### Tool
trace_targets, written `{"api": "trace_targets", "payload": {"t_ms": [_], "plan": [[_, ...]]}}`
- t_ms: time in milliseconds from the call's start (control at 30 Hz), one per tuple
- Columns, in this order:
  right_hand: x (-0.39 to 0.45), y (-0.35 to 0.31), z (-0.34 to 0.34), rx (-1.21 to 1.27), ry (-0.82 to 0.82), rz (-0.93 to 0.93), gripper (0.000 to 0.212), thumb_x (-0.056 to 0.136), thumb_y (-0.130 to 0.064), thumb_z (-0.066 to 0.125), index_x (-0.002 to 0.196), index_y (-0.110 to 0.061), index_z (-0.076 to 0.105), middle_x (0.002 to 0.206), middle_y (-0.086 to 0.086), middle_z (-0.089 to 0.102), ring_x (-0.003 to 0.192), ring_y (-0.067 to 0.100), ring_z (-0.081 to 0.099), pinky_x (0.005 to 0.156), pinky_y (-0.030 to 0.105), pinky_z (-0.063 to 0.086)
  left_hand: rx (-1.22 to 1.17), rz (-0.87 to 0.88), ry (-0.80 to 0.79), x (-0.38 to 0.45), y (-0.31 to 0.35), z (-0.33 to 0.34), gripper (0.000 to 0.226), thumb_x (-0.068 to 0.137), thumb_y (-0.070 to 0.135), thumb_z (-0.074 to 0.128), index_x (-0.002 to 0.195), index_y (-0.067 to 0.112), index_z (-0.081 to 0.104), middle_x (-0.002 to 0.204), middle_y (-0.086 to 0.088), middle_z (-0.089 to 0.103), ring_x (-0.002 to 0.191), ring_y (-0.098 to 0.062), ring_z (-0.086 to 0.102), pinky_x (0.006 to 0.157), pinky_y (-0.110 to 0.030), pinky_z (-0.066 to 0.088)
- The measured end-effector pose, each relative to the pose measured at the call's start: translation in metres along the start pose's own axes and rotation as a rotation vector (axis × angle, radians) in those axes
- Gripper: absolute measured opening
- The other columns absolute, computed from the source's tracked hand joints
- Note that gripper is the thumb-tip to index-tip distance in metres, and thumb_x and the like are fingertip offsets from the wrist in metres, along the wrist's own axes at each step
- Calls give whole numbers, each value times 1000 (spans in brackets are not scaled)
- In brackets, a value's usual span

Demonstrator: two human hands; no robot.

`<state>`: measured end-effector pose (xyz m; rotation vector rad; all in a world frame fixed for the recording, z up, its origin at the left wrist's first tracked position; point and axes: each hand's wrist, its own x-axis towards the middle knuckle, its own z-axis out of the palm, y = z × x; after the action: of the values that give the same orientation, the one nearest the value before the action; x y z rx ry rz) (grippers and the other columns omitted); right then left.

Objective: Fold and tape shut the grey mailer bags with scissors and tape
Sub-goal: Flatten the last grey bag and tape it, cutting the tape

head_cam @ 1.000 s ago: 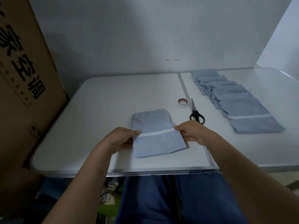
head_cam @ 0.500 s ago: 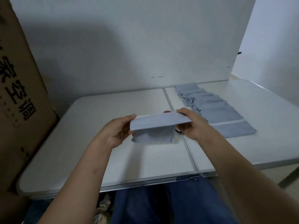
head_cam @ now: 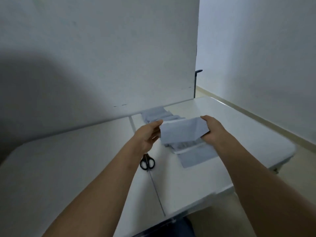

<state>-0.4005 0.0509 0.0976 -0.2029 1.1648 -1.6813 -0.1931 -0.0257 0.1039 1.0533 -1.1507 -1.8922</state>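
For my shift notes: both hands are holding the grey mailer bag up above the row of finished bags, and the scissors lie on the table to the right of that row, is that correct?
Not quite. In the head view the scissors lie to the left of the row of finished bags, under the left hand. The rest holds: that hand and the right hand hold the grey mailer bag above the row.

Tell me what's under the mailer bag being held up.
Under the held mailer bag lies the row of finished bags on the table; the row's middle is covered.

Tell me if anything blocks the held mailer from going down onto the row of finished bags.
Nothing visible does. Left hand and right hand hold the folded mailer above the row of finished bags; the scissors lie off to the left.
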Motion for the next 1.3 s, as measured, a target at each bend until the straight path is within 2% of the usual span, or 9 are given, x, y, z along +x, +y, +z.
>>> {"api": "trace_targets", "payload": {"t_ms": [200,367,600,700,800,867,967,1133,1300], "plan": [[40,-27,-30,-32,34,-48,26,94,-19,52,68,-12,52,60,2,57,54,16,54,52,26,43,-15,27,-76,38,-24,34,23,90,21,65,112,13,66,114,-3,70,108,-18,63,99,-30,47],[49,-9,-82,-609,219,25,17,86,-14,54,71,-7,50,64,10,46,53,20,40,48,24,30,2,-245,-45,28,-94,34,26,89,15,67,112,3,64,93,-8,70,75,-16,66,62,-23,56],[40,4,-116,-1227,282,21,20,85,-14,56,70,-7,43,68,10,44,57,20,40,52,24,28,130,-417,-94,14,-116,37,13,89,10,66,97,1,63,69,-8,65,62,-15,65,58,-22,58],[36,11,-114,-1558,328,-63,16,86,-22,58,87,-6,56,99,15,59,83,29,56,69,29,44,292,-414,-147,5,-116,36,18,93,16,62,101,0,65,75,-10,72,65,-15,70,58,-22,57],[32,24,-104,-1796,423,-361,35,87,-22,58,118,-5,53,126,16,46,110,34,51,92,40,43,583,-259,-174,1,-111,30,36,95,31,59,101,-3,67,82,-12,71,70,-19,68,68,-28,58],[30,42,-92,-1688,296,-674,30,84,-12,58,113,-4,56,117,17,49,104,35,51,87,41,44,1035,89,-53,11,-111,22,35,96,35,55,96,2,67,90,-10,69,80,-23,65,73,-32,51],[31,74,-82,-1607,65,-742,26,86,-14,58,112,-9,58,114,12,52,104,32,52,89,42,45,1387,616,78,21,-111,18,28,96,25,51,120,13,59,123,-9,56,111,-30,53,87,-37,43],[37,109,-96,-1724,44,-697,55,94,-42,50,143,-19,41,149,12,36,136,32,34,108,45,33,1691,431,-258,34,-128,18,57,99,54,28,152,37,13,162,7,-3,148,-20,-2,115,-55,5],[46,116,-90,-1878,71,-652,68,95,-55,22,154,-23,12,162,10,9,147,31,12,119,42,12,1720,404,-257,53,-136,15,60,98,59,22,153,38,7,161,9,-10,148,-18,-8,115,-55,-2]]}}
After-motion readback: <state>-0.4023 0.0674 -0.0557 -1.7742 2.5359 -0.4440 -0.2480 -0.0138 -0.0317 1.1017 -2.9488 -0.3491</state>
